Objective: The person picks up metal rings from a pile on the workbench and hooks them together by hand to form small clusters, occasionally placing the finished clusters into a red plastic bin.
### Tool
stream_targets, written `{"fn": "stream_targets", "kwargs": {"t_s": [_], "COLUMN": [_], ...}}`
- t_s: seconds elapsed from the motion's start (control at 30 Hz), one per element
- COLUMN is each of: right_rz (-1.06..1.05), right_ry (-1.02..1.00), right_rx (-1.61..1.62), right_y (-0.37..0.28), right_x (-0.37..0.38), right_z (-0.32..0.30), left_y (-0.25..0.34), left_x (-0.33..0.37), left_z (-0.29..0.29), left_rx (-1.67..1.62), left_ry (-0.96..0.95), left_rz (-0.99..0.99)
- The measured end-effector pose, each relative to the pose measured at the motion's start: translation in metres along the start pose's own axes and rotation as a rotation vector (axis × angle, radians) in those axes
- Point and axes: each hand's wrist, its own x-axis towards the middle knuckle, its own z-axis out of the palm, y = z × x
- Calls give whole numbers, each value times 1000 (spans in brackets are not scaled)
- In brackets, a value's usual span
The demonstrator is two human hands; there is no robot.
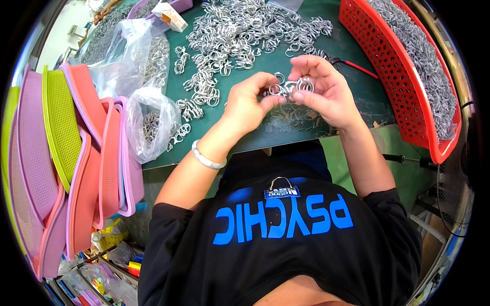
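Observation:
My left hand (pixel 250 100) and my right hand (pixel 327 92) meet over the near part of the green table. Between them is a small bunch of silvery metal rings (pixel 291 89), pinched at its left end by the left thumb and fingers. The right thumb and fingers close on the bunch's other end. Just beyond my hands spreads a big heap of the same metal rings (pixel 229 35), with smaller clusters (pixel 204 86) trailing toward me on the left. How the rings join one another is too small to tell.
A red perforated basket (pixel 377 66) full of metal rings stands at the right. A red-handled tool (pixel 360 69) lies beside it. At the left are clear plastic bags (pixel 171 109) with rings, and stacked coloured baskets (pixel 61 127). A small carton (pixel 171 18) sits far left.

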Motion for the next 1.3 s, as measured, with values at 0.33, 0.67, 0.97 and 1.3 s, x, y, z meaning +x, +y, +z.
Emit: {"fn": "stream_targets", "kwargs": {"t_s": [0.33,0.67,0.97,1.3], "right_rz": [99,58,131,181], "right_ry": [95,28,64,82], "right_rx": [211,281,227,204], "right_y": [15,16,11,6], "right_x": [2,-1,-3,-5], "right_z": [-2,4,9,12], "left_y": [14,31,32,27], "left_x": [-1,-5,-9,-13], "left_z": [-2,1,-2,2], "left_rx": [146,-557,-629,-245], "left_ry": [47,44,24,145], "left_rz": [234,-97,-107,62]}}
